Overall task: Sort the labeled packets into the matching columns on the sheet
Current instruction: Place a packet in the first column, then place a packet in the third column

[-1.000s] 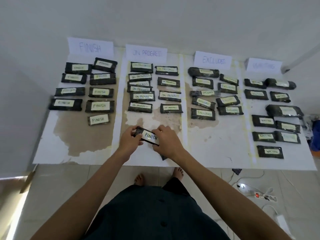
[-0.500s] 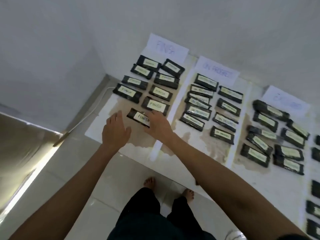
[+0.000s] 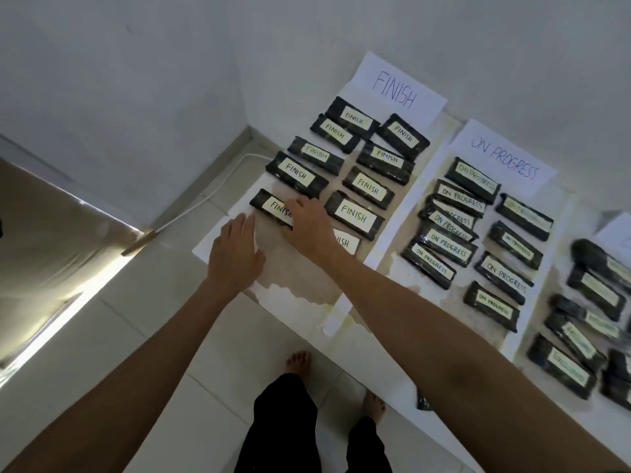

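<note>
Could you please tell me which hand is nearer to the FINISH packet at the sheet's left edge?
Right. The right hand grips the FINISH packet by its end; the left hand lies flat on the sheet just beside it.

Dark rectangular packets (image 3: 354, 216): wrapped in thin plastic film, glossy, crinkled, catching highlights. Each carries a pale paper label (image 3: 367, 187), matt, hand-inked. Front FINISH packet (image 3: 269, 206): same glossy film, same matt label. White paper sheet (image 3: 290, 278) under them: matt, wrinkled, large brown stains with ragged edges. White paper header cards (image 3: 392, 87): smooth, matt, unstained. Pale floor tiles (image 3: 211, 387): smooth, slight sheen, thin grout lines. White wall (image 3: 136, 63): painted, matt, flat. Thin white cable (image 3: 191, 208) by the wall: smooth plastic jacket. Black trousers (image 3: 280, 421): cloth, matt, soft folds. Brown panel (image 3: 41, 233) at left: smooth, semi-gloss, reflects light; material unclear.
</note>
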`<state>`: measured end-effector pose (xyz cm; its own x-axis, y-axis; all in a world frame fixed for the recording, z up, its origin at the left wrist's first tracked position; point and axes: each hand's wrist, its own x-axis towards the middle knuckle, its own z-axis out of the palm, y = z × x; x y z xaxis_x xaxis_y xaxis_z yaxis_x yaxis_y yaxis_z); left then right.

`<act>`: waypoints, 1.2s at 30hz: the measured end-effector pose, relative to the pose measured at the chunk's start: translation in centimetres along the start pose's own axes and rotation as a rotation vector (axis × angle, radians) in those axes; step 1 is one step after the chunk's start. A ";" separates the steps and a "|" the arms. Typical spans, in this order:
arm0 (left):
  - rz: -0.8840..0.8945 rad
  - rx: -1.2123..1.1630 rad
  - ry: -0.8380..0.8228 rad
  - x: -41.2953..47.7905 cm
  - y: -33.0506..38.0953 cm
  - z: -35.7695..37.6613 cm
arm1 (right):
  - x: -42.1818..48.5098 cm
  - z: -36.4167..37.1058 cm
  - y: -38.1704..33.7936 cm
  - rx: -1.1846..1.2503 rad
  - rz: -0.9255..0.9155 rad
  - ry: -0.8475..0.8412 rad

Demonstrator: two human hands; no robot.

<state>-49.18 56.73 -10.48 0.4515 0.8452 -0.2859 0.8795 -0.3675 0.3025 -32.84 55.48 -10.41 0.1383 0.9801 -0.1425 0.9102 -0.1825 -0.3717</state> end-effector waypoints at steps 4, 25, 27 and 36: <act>0.067 0.041 0.041 -1.2 0.9 -0.2 | -1.3 -1.2 0.1 0.057 0.004 0.012; 0.546 -0.002 -0.203 -11.0 15.9 2.6 | -23.6 -9.5 10.9 0.286 0.465 -0.017; 0.567 0.011 -0.257 -11.4 16.6 3.4 | -25.9 -8.3 11.5 0.269 0.589 -0.070; 0.598 0.055 -0.476 -13.2 17.2 6.3 | -30.9 -2.9 10.8 0.261 0.838 -0.028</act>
<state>-39.04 36.79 -7.18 0.8583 0.2421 -0.4525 0.4652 -0.7394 0.4868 -26.16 23.50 -7.33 0.7082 0.5139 -0.4841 0.3945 -0.8567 -0.3324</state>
